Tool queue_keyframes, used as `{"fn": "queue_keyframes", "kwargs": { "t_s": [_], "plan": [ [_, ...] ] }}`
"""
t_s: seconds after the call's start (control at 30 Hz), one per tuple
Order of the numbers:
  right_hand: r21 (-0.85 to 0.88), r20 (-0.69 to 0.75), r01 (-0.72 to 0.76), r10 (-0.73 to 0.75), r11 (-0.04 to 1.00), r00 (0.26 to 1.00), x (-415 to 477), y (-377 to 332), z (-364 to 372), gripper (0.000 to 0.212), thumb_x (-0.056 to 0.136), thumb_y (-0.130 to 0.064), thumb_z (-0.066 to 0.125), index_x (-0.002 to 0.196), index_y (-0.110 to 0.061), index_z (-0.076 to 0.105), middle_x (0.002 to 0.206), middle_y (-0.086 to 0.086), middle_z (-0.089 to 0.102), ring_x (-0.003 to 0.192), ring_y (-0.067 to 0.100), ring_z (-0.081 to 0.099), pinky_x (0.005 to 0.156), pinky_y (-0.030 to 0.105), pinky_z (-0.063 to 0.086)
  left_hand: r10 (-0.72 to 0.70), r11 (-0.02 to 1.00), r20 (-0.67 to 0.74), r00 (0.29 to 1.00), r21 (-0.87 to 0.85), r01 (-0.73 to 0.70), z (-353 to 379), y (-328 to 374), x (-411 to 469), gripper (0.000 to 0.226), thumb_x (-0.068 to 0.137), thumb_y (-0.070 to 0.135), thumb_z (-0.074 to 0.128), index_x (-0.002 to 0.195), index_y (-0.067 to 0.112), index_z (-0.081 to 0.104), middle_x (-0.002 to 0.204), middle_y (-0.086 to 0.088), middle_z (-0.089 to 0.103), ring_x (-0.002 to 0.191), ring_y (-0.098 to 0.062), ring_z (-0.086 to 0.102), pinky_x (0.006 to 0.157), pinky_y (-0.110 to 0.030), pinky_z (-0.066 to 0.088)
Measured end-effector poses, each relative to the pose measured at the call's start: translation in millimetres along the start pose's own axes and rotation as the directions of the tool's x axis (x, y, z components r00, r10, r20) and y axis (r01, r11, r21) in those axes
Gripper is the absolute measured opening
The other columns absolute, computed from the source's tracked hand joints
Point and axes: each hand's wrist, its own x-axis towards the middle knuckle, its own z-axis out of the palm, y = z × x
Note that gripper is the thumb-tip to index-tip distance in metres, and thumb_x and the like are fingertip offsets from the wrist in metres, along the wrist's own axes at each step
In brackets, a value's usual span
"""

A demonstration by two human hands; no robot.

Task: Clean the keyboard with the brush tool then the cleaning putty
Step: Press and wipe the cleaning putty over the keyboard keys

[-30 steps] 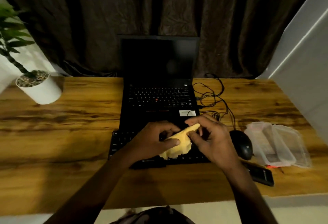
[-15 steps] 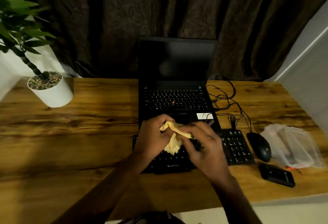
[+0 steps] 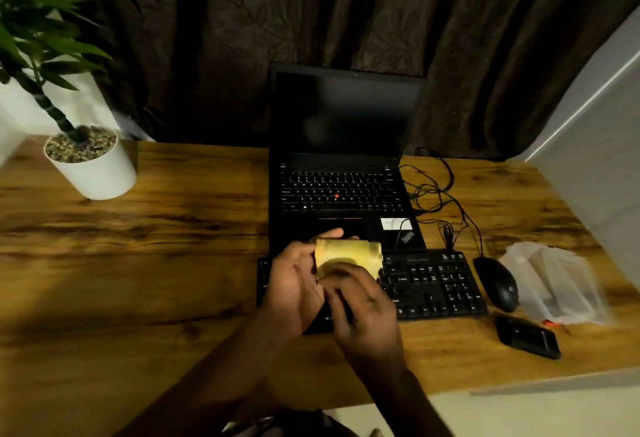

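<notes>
The left hand [image 3: 294, 284] and right hand [image 3: 367, 312] hold the yellow cleaning putty [image 3: 348, 256] over the keyboard [image 3: 433, 284] on the desk [image 3: 173, 263].
The fingers of both hands are curled round the cleaning putty, most likely to squash it into a good lump. It is kept just above the black keys, so it can be pressed straight down.

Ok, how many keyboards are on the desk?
2: the laptop keyboard at the back, and the external keyboard in front of it, partly hidden.
</notes>
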Motion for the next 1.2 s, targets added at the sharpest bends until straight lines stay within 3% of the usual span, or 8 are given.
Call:
{"fn": "queue_keyframes", "kwargs": {
  "t_s": [0.13, 0.3, 0.43, 0.5, 0.6, 0.83, 1.03, 1.2],
  "plan": [
    [0.161, 0.065, -0.148, 0.139, 0.976, 0.988, 0, -2, -6, 0.012, 0.093, -0.008, 0.067, 0.101, -0.016, 0.072, 0.104, -0.007, 0.068, 0.096, 0.002, 0.065, 0.083, 0.018, 0.053, 0.054, 0.99, -0.065, 0.996, 0.133, -0.045, -5, -1, 1, 0.038, 0.095, 0.019, 0.053, 0.129, 0.004, 0.059, 0.125, -0.021, 0.067, 0.102, -0.027, 0.069, 0.083, -0.037, 0.058],
    [0.3, -0.202, -0.282, 0.35, 0.911, 0.915, -2, 10, -17, 0.02, 0.096, -0.008, 0.064, 0.114, -0.016, 0.066, 0.106, -0.004, 0.071, 0.097, 0.012, 0.07, 0.077, 0.032, 0.061, 0.24, 0.885, -0.192, 0.952, 0.446, -0.134, -17, -10, 1, 0.024, 0.1, 0.016, 0.055, 0.117, 0.025, 0.07, 0.12, -0.014, 0.068, 0.1, -0.028, 0.066, 0.075, -0.037, 0.056],
    [0.584, 0.213, -0.671, 0.712, 0.456, 0.669, -1, 11, -19, 0.071, 0.083, -0.043, 0.078, 0.144, -0.031, 0.044, 0.132, -0.014, 0.06, 0.117, 0.007, 0.064, 0.088, 0.024, 0.057, 0.333, 0.827, -0.154, 0.93, 0.521, -0.21, -15, -14, -3, 0.027, 0.098, 0.027, 0.058, 0.124, 0.028, 0.065, 0.117, -0.01, 0.069, 0.102, -0.025, 0.067, 0.079, -0.037, 0.058],
    [0.591, 0.328, -0.695, 0.664, 0.41, 0.672, -4, 7, -10, 0.073, 0.083, -0.037, 0.082, 0.145, -0.025, 0.045, 0.129, -0.007, 0.065, 0.116, 0.008, 0.065, 0.09, 0.024, 0.057, 0.336, 0.807, -0.118, 0.934, 0.547, -0.221, -13, -17, -5, 0.03, 0.096, 0.03, 0.058, 0.126, 0.026, 0.064, 0.117, -0.009, 0.069, 0.102, -0.023, 0.068, 0.08, -0.035, 0.058],
    [0.659, 0.252, -0.63, 0.67, 0.41, 0.699, -3, 4, -3, 0.037, 0.091, -0.011, 0.07, 0.127, -0.011, 0.062, 0.113, 0.008, 0.074, 0.105, 0.022, 0.072, 0.084, 0.029, 0.059, 0.313, 0.805, -0.076, 0.947, 0.551, -0.222, -11, -20, -9, 0.028, 0.098, 0.021, 0.059, 0.126, 0.019, 0.063, 0.111, -0.01, 0.071, 0.095, -0.02, 0.069, 0.077, -0.031, 0.059],
    [0.752, 0.331, -0.623, 0.692, 0.217, 0.641, -7, 5, -9, 0.034, 0.094, -0.016, 0.062, 0.126, -0.006, 0.066, 0.119, 0.017, 0.073, 0.112, 0.035, 0.07, 0.094, 0.047, 0.056, 0.209, 0.834, -0.068, 0.975, 0.533, -0.142, -20, -14, -17, 0.017, 0.09, 0.008, 0.069, 0.106, 0.012, 0.072, 0.099, -0.006, 0.078, 0.089, -0.018, 0.075, 0.071, -0.025, 0.058],
    [0.736, 0.561, -0.671, 0.633, -0.088, 0.533, -7, 7, -10, 0.038, 0.097, -0.03, 0.054, 0.13, -0.013, 0.063, 0.135, 0.016, 0.065, 0.123, 0.032, 0.064, 0.1, 0.049, 0.053, 0.2, 0.78, 0.057, 0.978, 0.594, -0.194, -30, -3, -15, 0.022, 0.092, 0.004, 0.067, 0.113, 0.01, 0.07, 0.107, -0.005, 0.077, 0.099, -0.018, 0.072, 0.08, -0.025, 0.056],
    [0.616, 0.747, -0.742, 0.497, -0.266, 0.442, 3, 11, -17, 0.078, 0.093, -0.066, 0.033, 0.139, -0.008, 0.054, 0.137, 0.023, 0.062, 0.122, 0.043, 0.062, 0.089, 0.04, 0.061, 0.242, 0.638, 0.159, 0.957, 0.717, -0.281, -42, 11, -8, 0.024, 0.082, 0.018, 0.066, 0.106, 0.014, 0.068, 0.097, 0.005, 0.076, 0.094, -0.008, 0.07, 0.081, -0.022, 0.054]
  ]
}}
